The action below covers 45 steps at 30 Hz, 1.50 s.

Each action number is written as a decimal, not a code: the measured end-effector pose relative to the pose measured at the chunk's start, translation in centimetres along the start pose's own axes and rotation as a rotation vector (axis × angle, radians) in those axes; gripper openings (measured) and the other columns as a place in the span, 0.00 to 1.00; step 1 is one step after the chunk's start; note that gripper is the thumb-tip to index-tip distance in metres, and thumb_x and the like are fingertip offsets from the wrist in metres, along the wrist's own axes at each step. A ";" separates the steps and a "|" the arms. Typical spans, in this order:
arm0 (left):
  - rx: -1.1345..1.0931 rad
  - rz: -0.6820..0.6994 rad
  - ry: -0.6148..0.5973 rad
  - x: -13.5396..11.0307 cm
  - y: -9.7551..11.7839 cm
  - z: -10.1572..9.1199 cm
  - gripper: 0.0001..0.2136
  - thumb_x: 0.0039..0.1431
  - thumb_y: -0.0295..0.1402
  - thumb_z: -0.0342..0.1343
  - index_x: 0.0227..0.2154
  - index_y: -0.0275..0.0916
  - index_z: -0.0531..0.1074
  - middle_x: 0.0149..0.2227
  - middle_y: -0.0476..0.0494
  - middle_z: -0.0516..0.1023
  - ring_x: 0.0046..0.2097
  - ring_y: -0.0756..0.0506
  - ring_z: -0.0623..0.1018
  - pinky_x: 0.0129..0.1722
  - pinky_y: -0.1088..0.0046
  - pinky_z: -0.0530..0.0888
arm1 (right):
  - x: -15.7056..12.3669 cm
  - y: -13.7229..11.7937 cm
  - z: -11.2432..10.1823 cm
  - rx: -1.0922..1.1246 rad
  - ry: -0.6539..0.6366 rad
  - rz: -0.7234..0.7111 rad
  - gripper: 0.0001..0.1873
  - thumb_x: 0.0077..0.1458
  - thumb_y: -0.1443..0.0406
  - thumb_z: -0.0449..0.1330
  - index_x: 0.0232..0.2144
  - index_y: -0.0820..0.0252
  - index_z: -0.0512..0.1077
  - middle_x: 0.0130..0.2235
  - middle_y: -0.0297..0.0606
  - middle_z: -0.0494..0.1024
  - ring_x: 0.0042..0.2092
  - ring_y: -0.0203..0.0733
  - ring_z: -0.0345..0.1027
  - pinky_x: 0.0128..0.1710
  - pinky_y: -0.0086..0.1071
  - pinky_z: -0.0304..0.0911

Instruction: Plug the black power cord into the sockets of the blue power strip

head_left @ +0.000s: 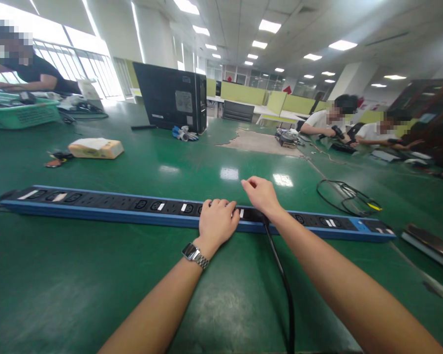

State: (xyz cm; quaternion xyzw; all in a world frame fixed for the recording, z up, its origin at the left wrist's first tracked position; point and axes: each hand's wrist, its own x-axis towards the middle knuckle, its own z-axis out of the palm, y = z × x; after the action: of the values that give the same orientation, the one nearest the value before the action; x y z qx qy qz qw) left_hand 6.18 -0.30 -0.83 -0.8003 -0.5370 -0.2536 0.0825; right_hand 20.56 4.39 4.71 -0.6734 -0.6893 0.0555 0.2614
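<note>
A long blue-and-black power strip (pixel 125 202) lies across the green table, its row of sockets facing up with small white labels among them. My left hand (pixel 218 221), with a metal-band watch on the wrist, is laid over the middle of the strip, its fingers curled over the far side. Just right of it, my right hand (pixel 262 194) is curled into a loose fist above the strip, with nothing visible in its fingers. Beneath its heel, a black power cable (pixel 280 268) runs from the strip toward me; its plug end is partly hidden.
Behind the strip are a tissue pack (pixel 96 148), a black computer tower (pixel 170 98), gloves (pixel 185 133) and a green basket (pixel 22 113). To the right are a coiled cable (pixel 345 194) and a flat dark object (pixel 430 246). Co-workers sit at left and right.
</note>
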 end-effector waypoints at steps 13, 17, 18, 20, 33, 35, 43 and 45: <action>0.018 0.011 0.030 0.0 0.0 0.2 0.16 0.64 0.39 0.43 0.43 0.44 0.75 0.38 0.43 0.78 0.43 0.41 0.73 0.47 0.60 0.59 | -2.0 -1.0 -8.9 -0.398 -0.334 -0.142 0.15 0.51 0.58 0.55 0.34 0.59 0.78 0.34 0.41 0.80 0.36 0.41 0.73 0.35 0.29 0.62; 0.016 0.015 0.028 0.1 -0.1 0.1 0.16 0.64 0.39 0.43 0.42 0.43 0.75 0.38 0.43 0.78 0.42 0.41 0.73 0.47 0.60 0.60 | -1.9 0.6 -13.0 -0.314 -0.377 -0.049 0.16 0.52 0.57 0.55 0.37 0.58 0.77 0.28 0.36 0.78 0.25 0.35 0.70 0.27 0.26 0.61; 0.016 0.015 0.029 0.1 -0.1 0.2 0.15 0.64 0.39 0.43 0.42 0.43 0.75 0.38 0.43 0.78 0.42 0.41 0.73 0.47 0.60 0.60 | -2.0 1.9 -13.7 -0.303 -0.409 0.000 0.16 0.52 0.57 0.55 0.37 0.59 0.77 0.26 0.35 0.78 0.22 0.33 0.68 0.25 0.26 0.60; 0.019 0.010 0.032 0.1 -0.1 0.2 0.15 0.64 0.39 0.44 0.42 0.43 0.75 0.38 0.43 0.78 0.43 0.41 0.72 0.47 0.60 0.60 | -2.3 5.4 -14.4 -0.272 -0.462 0.110 0.16 0.53 0.57 0.56 0.36 0.61 0.76 0.24 0.36 0.76 0.20 0.33 0.66 0.21 0.26 0.59; -0.022 -0.007 0.017 0.0 -0.1 -0.1 0.16 0.63 0.39 0.43 0.42 0.43 0.75 0.39 0.41 0.79 0.43 0.41 0.73 0.47 0.60 0.60 | -2.8 16.7 -12.6 -0.237 -0.547 0.295 0.17 0.49 0.57 0.58 0.36 0.60 0.78 0.23 0.37 0.76 0.21 0.36 0.65 0.23 0.30 0.60; -0.025 -0.013 0.014 0.1 -0.1 -0.2 0.16 0.63 0.39 0.43 0.42 0.43 0.75 0.39 0.41 0.79 0.43 0.40 0.73 0.47 0.59 0.60 | -2.5 16.2 -12.4 -0.330 -0.549 0.248 0.16 0.48 0.57 0.59 0.35 0.59 0.79 0.26 0.38 0.78 0.25 0.38 0.69 0.27 0.31 0.61; -0.020 0.001 0.022 0.1 -0.1 -0.1 0.15 0.63 0.39 0.44 0.42 0.43 0.75 0.39 0.42 0.79 0.44 0.41 0.73 0.48 0.60 0.60 | -2.4 16.0 -12.2 -0.550 -0.578 0.078 0.15 0.51 0.59 0.57 0.36 0.56 0.80 0.37 0.41 0.81 0.39 0.45 0.73 0.38 0.32 0.61; -0.019 0.001 0.028 0.0 -0.2 0.0 0.15 0.63 0.38 0.44 0.43 0.43 0.75 0.39 0.42 0.79 0.44 0.41 0.73 0.48 0.60 0.60 | -3.2 16.3 -12.3 -0.548 -0.557 0.076 0.17 0.52 0.58 0.55 0.39 0.55 0.80 0.39 0.41 0.81 0.41 0.45 0.73 0.39 0.32 0.62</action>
State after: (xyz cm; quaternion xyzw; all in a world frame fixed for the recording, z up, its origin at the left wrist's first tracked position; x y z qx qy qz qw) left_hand 6.01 -0.21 -0.81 -0.7979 -0.5328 -0.2697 0.0824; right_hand 40.40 -0.61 7.34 -0.7024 -0.6978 0.0598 -0.1272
